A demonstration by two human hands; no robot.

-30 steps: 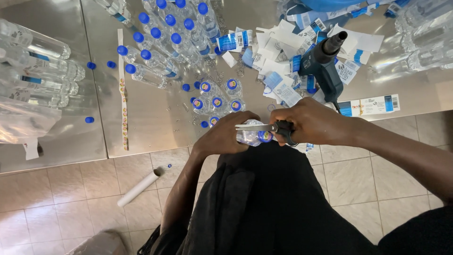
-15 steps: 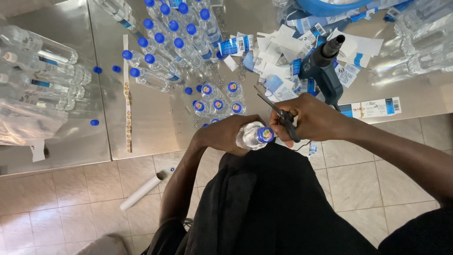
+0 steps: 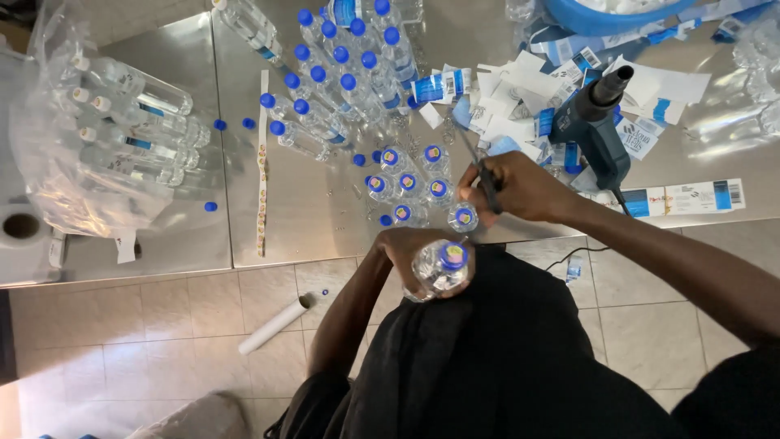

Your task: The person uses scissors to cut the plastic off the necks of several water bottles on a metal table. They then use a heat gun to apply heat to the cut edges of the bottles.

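My left hand [image 3: 409, 249] grips a clear plastic bottle [image 3: 439, 270] with a blue cap, held upright over my lap just off the table edge. My right hand [image 3: 520, 189] is raised above the table's front edge, closed around a thin dark tool with a metal tip, probably scissors [image 3: 479, 171]. A cluster of upright blue-capped bottles [image 3: 410, 183] stands on the steel table [image 3: 309, 219] just beyond both hands.
More capped bottles [image 3: 341, 61] lie at the back. A plastic bag of bottles [image 3: 122, 130] sits left. Torn labels [image 3: 528, 89] and a blue heat gun [image 3: 597, 122] lie right. A white tube [image 3: 276, 323] rests on the tiled floor.
My right hand has lifted away from the bottle toward the table with the tool. My left hand keeps the bottle, now turned upright.
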